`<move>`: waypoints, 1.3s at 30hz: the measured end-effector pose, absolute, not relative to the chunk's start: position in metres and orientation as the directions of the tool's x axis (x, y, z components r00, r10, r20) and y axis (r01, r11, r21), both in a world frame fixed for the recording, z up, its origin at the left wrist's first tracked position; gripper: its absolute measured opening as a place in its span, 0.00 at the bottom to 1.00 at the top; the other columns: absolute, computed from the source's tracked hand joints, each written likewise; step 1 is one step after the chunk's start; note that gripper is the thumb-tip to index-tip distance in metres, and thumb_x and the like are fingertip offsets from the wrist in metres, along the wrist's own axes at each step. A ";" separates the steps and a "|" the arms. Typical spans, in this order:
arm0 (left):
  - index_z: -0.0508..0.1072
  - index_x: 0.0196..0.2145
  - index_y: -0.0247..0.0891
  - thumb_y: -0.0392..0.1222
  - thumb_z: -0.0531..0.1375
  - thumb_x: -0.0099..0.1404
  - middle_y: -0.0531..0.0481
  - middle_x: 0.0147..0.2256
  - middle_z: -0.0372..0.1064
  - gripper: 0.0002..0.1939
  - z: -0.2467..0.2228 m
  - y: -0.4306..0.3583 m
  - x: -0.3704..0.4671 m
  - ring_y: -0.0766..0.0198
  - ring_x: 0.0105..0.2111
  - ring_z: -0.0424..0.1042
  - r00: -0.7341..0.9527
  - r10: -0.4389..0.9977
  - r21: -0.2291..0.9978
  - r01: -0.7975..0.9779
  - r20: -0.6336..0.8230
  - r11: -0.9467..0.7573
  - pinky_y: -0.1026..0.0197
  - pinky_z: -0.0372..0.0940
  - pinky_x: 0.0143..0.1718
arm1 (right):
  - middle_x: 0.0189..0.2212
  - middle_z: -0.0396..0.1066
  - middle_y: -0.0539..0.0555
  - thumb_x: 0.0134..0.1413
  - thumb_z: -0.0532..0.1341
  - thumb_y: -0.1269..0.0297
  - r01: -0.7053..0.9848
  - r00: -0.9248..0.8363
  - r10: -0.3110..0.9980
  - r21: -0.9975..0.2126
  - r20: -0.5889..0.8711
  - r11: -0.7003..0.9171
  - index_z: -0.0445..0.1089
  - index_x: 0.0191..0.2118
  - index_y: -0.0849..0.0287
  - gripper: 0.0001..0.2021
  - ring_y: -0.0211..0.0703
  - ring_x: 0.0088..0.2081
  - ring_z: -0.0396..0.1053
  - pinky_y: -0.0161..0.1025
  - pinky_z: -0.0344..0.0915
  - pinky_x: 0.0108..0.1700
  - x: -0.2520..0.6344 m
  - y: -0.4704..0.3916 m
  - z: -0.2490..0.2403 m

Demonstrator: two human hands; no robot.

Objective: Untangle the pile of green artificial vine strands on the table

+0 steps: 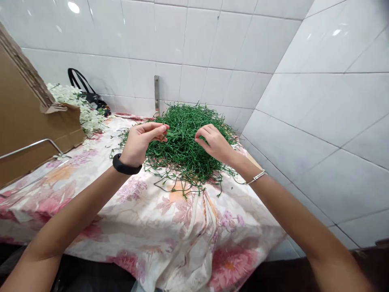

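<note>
A big tangled heap of thin green plastic flower stems [194,150] lies on the cloth-covered table. My left hand [146,136], with a black band on its wrist, is raised at the heap's left side. Its thumb and forefinger pinch what looks like one thin green stem, mostly lost against the pile behind. Across from it, over the heap's right part, my right hand [214,142] has its thumb and fingertips brought together. Whatever lies between those fingertips is too small to make out. A gap separates the two hands, with green stems showing behind it.
A cardboard box [33,109] stands at the left, with a bent metal rod [30,149] by it. White artificial flowers [91,117] and a black-handled bag [94,99] are behind it. The floral tablecloth [127,227] hangs over the front edge. Tiled walls [206,48] close off the back and right.
</note>
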State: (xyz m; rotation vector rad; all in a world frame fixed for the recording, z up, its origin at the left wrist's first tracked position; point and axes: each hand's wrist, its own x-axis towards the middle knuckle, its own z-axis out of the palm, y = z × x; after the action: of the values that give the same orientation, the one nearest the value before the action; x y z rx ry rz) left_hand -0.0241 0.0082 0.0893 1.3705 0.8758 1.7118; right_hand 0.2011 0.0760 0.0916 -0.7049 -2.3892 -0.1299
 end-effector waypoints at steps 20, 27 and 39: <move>0.73 0.33 0.33 0.43 0.61 0.56 0.49 0.28 0.71 0.11 0.125 -0.031 -0.013 0.67 0.26 0.72 0.002 0.824 0.818 -0.119 0.567 -0.563 0.60 0.69 0.33 | 0.24 0.64 0.48 0.44 0.63 0.56 0.104 -0.418 0.535 -0.547 0.734 0.831 0.67 0.33 0.61 0.14 0.31 0.27 0.63 0.32 0.64 0.29 0.149 0.014 0.177; 0.62 0.50 0.40 0.40 0.66 0.49 0.46 0.45 0.68 0.31 0.117 -0.023 -0.018 0.61 0.48 0.66 0.177 0.747 0.746 0.084 0.641 -0.661 0.60 0.60 0.48 | 0.18 0.64 0.40 0.40 0.66 0.56 0.122 -0.284 0.479 -0.464 0.831 0.878 0.66 0.29 0.60 0.14 0.23 0.20 0.60 0.25 0.59 0.22 0.150 0.035 0.225; 0.70 0.40 0.35 0.44 0.62 0.54 0.43 0.37 0.73 0.17 0.068 -0.007 -0.016 0.62 0.37 0.73 0.243 0.827 0.862 -0.147 0.506 -0.484 0.59 0.66 0.42 | 0.16 0.61 0.41 0.47 0.55 0.73 0.194 -0.169 0.536 -0.505 0.827 0.841 0.63 0.36 0.82 0.13 0.24 0.24 0.64 0.24 0.57 0.27 0.141 0.015 0.282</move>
State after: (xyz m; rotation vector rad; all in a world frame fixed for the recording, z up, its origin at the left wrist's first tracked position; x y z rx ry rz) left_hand -0.0163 -0.0067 0.0678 1.6332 0.6448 1.3878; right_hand 0.1410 0.0155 0.2821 -0.5639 -1.7427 0.3321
